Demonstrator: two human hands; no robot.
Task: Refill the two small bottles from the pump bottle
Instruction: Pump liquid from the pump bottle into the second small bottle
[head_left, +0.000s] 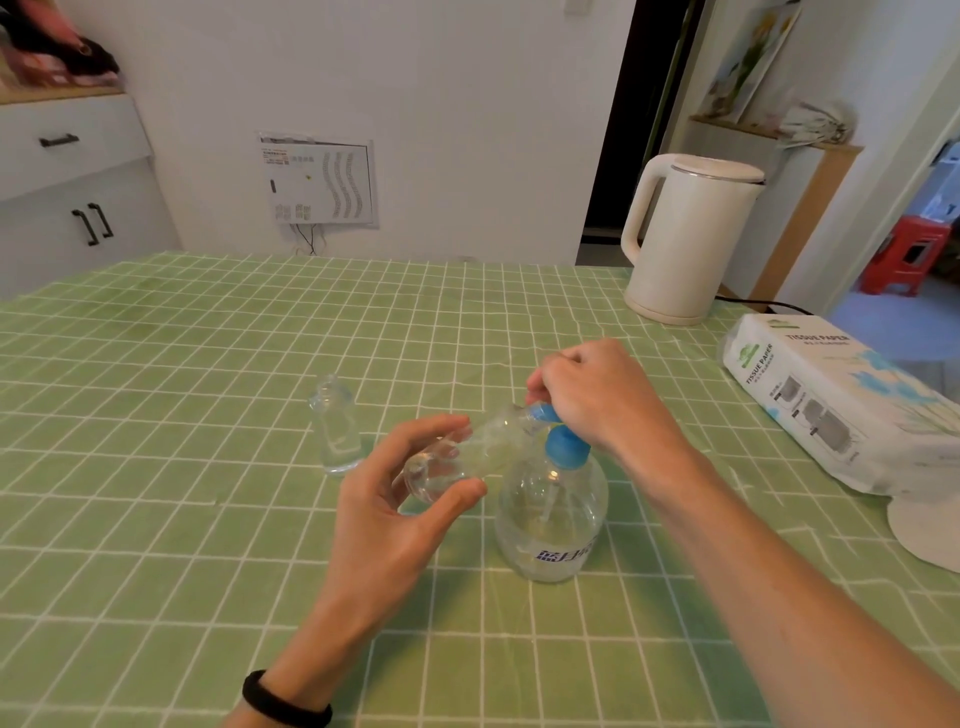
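Pump bottle (550, 525), clear w/ blue top, under right hand (597, 395) pressing; left hand (395, 499) grips tilted small bottle (467, 457).

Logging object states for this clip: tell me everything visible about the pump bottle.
The pump bottle is a squat, round, clear plastic container standing upright on the green checked tablecloth. It has a blue pump head, a dip tube visible inside, and a blue printed label low on its front. Clear liquid fills roughly its lower part. The right hand rests on the pump head. The left hand holds a tilted small bottle with its mouth at the nozzle.
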